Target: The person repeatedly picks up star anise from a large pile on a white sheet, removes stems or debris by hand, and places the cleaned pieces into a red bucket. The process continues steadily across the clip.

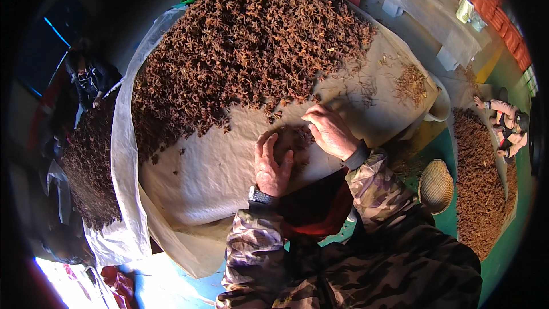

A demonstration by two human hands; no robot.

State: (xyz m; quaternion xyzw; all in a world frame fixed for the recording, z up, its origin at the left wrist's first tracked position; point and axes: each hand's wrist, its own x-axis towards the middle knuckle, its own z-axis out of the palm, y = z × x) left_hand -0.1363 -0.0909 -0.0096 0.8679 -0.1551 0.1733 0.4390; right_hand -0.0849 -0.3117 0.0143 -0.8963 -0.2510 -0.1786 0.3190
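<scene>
A large heap of dried star anise (257,38) covers the far part of a table spread with a pale woven sheet (206,180). My left hand (272,165) rests low over the sheet near its front edge, fingers apart, beside a small patch of star anise (300,137). Just right of that patch is my right hand (328,131), its fingers bent over the sheet at the near edge of the heap. Whether something small is between the right fingertips cannot be told. A thin scatter of stems (409,83) lies at the right of the sheet.
Below the table's front edge is a dark red container (319,210). A woven basket (435,186) and a white bucket (441,98) stand to the right. Beyond them a person (508,124) sits by another heap (476,189). Another person (88,77) is at a heap (92,171) on the left.
</scene>
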